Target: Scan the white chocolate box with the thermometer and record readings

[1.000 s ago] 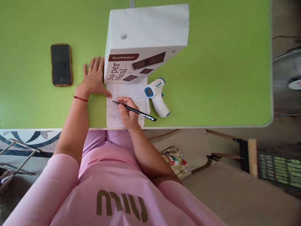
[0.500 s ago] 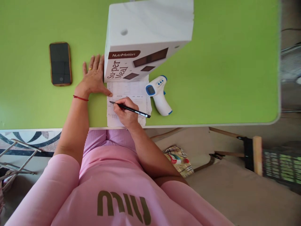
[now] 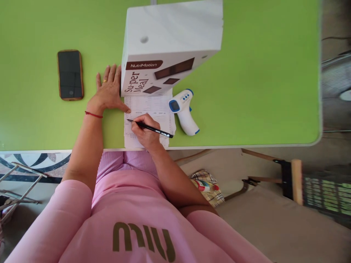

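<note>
My right hand is closed around a black pen, its tip at the left side of a printed sheet of paper with handwriting along its edge. Fingers spread, my left hand lies flat on the table, its thumb resting on the paper's left edge. Beside those fingers stands a white box marked NutriMotion Su-per Meal, which hides the paper's far end. A white and blue infrared thermometer lies right of the paper, at its edge.
A phone in a brown case lies on the green table, left of my left hand. Beyond the near edge are a metal frame at left, and a checkered cloth and a beige surface at right.
The view has shifted slightly, so the table and the things on it sit a little further left. My hands keep nearly the same pose, the pen still on the paper's left side.
</note>
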A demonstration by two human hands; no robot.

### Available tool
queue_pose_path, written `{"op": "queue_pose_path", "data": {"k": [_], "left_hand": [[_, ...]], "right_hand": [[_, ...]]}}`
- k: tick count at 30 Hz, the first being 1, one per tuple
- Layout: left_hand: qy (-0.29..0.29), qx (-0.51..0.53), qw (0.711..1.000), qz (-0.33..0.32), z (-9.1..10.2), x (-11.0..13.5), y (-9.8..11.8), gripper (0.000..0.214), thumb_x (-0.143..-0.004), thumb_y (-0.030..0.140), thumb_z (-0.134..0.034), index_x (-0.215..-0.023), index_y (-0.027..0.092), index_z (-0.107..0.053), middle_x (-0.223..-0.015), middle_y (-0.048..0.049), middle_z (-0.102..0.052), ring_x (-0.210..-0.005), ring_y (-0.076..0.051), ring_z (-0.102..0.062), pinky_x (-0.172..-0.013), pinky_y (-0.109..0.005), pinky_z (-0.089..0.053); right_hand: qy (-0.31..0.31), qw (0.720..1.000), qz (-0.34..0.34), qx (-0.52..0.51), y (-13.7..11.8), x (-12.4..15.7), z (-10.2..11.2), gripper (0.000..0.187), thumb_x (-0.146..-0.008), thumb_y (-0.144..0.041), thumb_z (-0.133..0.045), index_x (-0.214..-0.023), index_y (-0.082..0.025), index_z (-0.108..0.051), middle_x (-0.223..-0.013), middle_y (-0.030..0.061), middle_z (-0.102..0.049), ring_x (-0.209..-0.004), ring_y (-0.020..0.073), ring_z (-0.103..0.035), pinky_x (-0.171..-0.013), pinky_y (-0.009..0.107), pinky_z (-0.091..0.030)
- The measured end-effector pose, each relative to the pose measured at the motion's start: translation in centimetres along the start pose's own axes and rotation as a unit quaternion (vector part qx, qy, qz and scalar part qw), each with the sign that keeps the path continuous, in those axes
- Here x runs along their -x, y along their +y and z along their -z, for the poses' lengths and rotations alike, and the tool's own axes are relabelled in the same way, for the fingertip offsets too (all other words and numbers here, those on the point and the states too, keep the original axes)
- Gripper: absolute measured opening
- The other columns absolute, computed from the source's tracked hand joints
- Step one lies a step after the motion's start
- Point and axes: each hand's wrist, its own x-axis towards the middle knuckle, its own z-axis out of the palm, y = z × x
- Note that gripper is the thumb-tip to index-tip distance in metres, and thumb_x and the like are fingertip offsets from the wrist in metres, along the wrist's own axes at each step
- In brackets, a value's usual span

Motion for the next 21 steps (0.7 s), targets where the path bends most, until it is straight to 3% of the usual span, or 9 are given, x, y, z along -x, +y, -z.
{"op": "queue_pose_path", "data": {"k": [5, 21], "left_hand": [[0.003, -0.016, 1.000, 0.009, 0.1, 0.0, 0.2, 0.176, -0.044, 0.078, -0.102, -0.186, 0.023, -0.014, -0.194, -0.0141, -0.014, -0.178, -0.051, 0.014, -0.147, -0.065, 0.004], [0.019, 0.019, 0.999, -0.028, -0.4, -0.3, -0.8, 0.167, -0.044, 0.080, -0.099, -0.184, 0.031, -0.022, -0.193, -0.0082, -0.020, -0.179, -0.048, 0.011, -0.147, -0.066, 0.002]], "right_hand": [[0.006, 0.999, 0.016, -0.031, -0.1, -0.1, 0.0, 0.020, -0.094, -0.042, -0.067, -0.082, -0.027, -0.063, -0.067, -0.0050, -0.063, -0.059, 0.0140, -0.056, -0.061, 0.028, -0.050], [0.009, 1.000, -0.010, -0.020, -0.5, -0.2, 0.1, 0.024, -0.092, -0.046, -0.065, -0.078, -0.027, -0.059, -0.064, -0.0047, -0.061, -0.059, 0.0145, -0.053, -0.060, 0.028, -0.048]]}}
